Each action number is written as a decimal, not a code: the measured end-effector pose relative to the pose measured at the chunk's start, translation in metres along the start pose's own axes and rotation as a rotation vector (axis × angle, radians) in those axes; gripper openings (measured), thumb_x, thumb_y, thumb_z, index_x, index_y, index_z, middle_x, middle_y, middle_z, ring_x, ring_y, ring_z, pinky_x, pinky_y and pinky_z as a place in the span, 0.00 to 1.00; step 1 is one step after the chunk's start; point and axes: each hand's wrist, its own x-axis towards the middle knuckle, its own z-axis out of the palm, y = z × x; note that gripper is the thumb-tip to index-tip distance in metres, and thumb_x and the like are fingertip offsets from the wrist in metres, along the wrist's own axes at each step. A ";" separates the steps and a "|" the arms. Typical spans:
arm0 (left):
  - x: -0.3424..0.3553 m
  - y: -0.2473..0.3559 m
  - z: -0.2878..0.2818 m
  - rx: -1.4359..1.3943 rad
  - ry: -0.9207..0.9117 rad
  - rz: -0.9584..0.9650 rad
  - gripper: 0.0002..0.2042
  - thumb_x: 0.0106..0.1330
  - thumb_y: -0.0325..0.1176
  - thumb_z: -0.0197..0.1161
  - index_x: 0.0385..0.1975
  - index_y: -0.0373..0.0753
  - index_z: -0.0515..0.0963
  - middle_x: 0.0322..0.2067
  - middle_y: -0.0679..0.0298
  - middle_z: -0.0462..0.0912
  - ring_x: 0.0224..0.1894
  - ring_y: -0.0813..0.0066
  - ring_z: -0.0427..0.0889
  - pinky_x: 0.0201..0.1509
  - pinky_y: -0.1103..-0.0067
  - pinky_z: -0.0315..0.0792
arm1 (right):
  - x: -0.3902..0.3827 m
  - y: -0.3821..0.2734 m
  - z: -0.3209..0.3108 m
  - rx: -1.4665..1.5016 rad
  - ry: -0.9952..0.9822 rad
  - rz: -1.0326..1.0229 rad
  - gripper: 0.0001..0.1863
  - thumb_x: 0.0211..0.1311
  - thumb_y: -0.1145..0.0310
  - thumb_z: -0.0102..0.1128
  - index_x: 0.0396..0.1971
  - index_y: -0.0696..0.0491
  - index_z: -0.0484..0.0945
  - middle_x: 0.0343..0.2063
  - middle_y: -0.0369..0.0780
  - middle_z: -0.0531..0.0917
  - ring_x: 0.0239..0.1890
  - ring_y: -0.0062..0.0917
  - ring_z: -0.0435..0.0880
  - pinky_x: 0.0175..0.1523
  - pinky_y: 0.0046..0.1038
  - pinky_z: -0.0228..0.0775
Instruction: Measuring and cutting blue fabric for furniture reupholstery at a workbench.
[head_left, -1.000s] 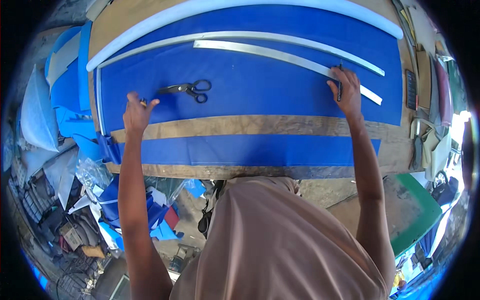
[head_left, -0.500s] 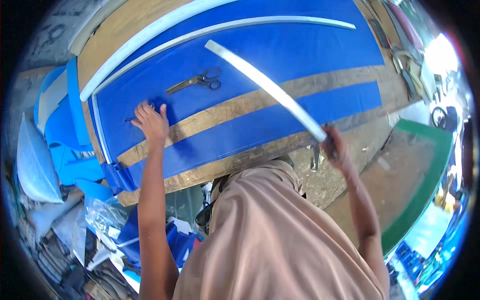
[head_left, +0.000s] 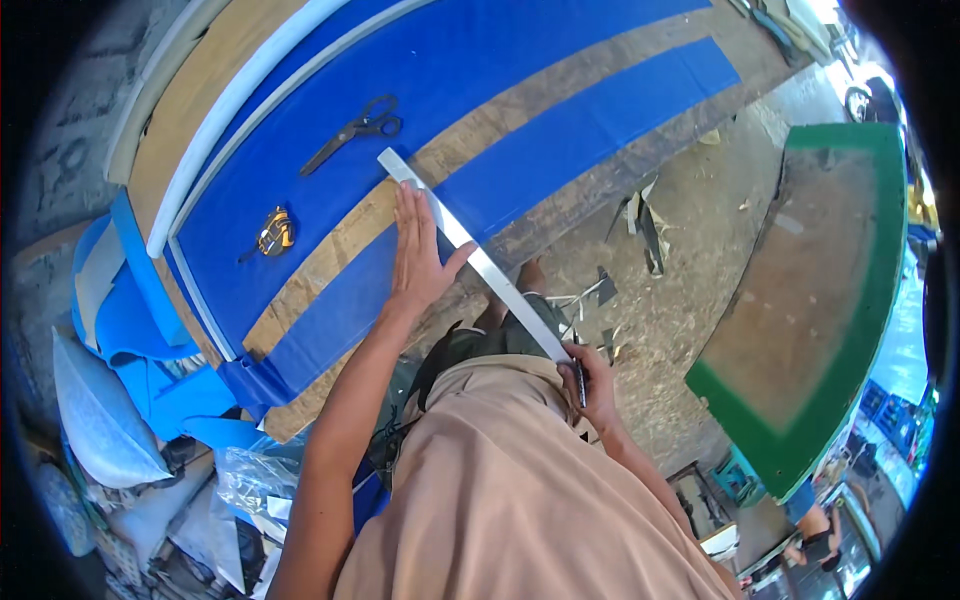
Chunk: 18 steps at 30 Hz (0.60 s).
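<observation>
My right hand [head_left: 592, 388] is closed round the near end of a long silvery metal straightedge [head_left: 508, 290]. A narrow dark piece sticks out below its fingers; I cannot tell what it is. My left hand [head_left: 420, 250] lies with fingers outstretched along the bar's far part, thumb apart. The bar slants from the table edge toward my body. Beyond the left hand, a yellow and black tape measure [head_left: 275, 232] and dark scissors [head_left: 355, 132] rest on the large blue sheet [head_left: 330, 205]. A separate blue strip [head_left: 600, 125] lies along the table's near side.
A long white curved strip [head_left: 235, 115] runs along the far left of the wooden table [head_left: 505, 90]. At right stands a green-edged brown board [head_left: 800, 270]. Scraps [head_left: 650, 235] litter the floor. Blue material [head_left: 150, 375] and clear plastic [head_left: 255, 480] are heaped at left.
My left hand has left the tape measure and moved right onto the straightedge. My right hand has brought the straightedge nearer my body. The view has shifted, showing more floor.
</observation>
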 end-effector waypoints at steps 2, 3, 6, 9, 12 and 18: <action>-0.005 -0.004 0.004 0.086 -0.004 0.060 0.47 0.73 0.57 0.57 0.77 0.26 0.46 0.78 0.35 0.40 0.80 0.35 0.38 0.81 0.50 0.38 | -0.011 0.004 0.010 0.017 0.048 -0.017 0.18 0.61 0.75 0.64 0.52 0.58 0.81 0.34 0.40 0.80 0.30 0.28 0.74 0.37 0.27 0.68; -0.007 -0.006 0.006 0.094 -0.071 0.023 0.47 0.73 0.57 0.57 0.77 0.26 0.46 0.78 0.35 0.40 0.80 0.35 0.38 0.81 0.50 0.38 | -0.015 0.006 0.013 0.013 0.057 0.011 0.18 0.61 0.75 0.64 0.52 0.58 0.81 0.34 0.40 0.80 0.30 0.28 0.74 0.37 0.27 0.68; -0.010 -0.010 0.008 0.140 -0.116 0.050 0.48 0.73 0.60 0.55 0.77 0.26 0.46 0.78 0.35 0.39 0.81 0.36 0.38 0.81 0.51 0.37 | -0.018 0.009 0.019 0.024 0.056 0.030 0.18 0.61 0.76 0.64 0.52 0.58 0.81 0.33 0.39 0.79 0.29 0.27 0.74 0.36 0.27 0.67; -0.010 -0.011 0.009 0.160 -0.135 0.061 0.48 0.73 0.61 0.55 0.77 0.26 0.46 0.78 0.36 0.39 0.81 0.37 0.38 0.81 0.51 0.36 | -0.018 0.008 0.020 0.037 0.064 0.026 0.19 0.61 0.76 0.64 0.53 0.59 0.81 0.32 0.39 0.78 0.28 0.27 0.74 0.35 0.26 0.67; -0.008 -0.011 0.010 0.157 -0.092 0.080 0.48 0.73 0.61 0.55 0.77 0.26 0.46 0.79 0.37 0.39 0.81 0.39 0.38 0.81 0.51 0.35 | -0.016 0.006 0.019 0.040 0.083 -0.029 0.18 0.61 0.77 0.64 0.53 0.59 0.81 0.32 0.38 0.77 0.27 0.25 0.74 0.34 0.25 0.67; -0.007 -0.009 0.009 0.184 -0.144 0.046 0.50 0.71 0.61 0.55 0.77 0.26 0.44 0.79 0.37 0.38 0.82 0.42 0.37 0.82 0.52 0.34 | -0.017 0.007 0.017 0.092 0.055 0.013 0.18 0.63 0.78 0.63 0.53 0.59 0.81 0.31 0.38 0.76 0.24 0.22 0.74 0.33 0.24 0.66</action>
